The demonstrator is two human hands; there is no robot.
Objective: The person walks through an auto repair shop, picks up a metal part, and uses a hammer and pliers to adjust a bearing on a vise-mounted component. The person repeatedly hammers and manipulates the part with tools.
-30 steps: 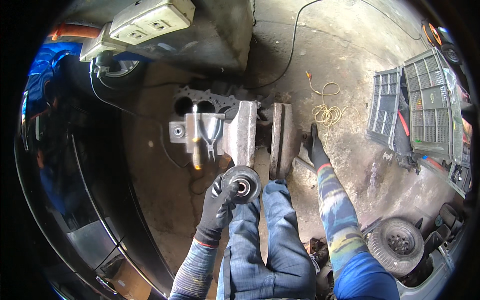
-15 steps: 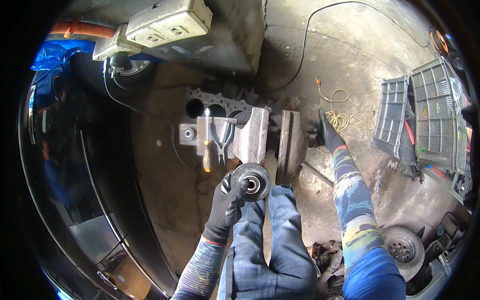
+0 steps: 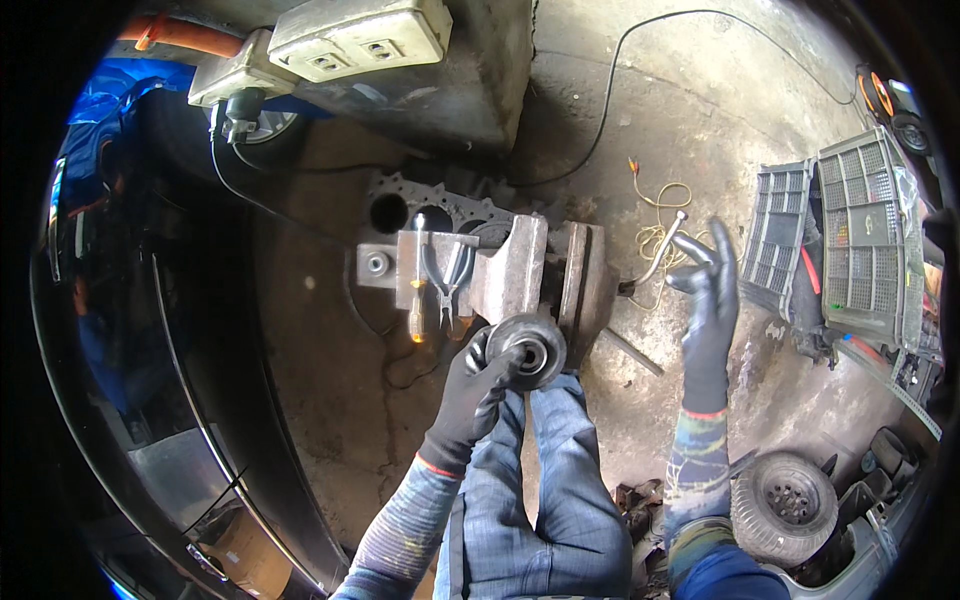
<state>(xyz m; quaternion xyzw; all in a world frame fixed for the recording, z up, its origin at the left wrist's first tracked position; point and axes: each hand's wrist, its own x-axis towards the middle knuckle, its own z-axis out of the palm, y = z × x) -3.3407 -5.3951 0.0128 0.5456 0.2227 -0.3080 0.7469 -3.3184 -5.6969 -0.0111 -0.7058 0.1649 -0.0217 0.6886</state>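
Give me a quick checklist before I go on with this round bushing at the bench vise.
1. Left hand gripping the round black rubber-and-metal bushing: ok.
2. Right hand on the bent steel vise handle: not ok, open beside its end.
3. Grey metal bench vise jaws open wide enough: cannot tell.
4. Pliers and yellow-handled screwdriver away from jaws: ok.
5. Gloves on both hands: ok.

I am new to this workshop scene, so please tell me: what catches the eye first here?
In the centre, the gloved left hand holds a round black bushing just in front of a heavy bench vise. To the right, the gloved right hand is at the vise handle, though contact is unclear.
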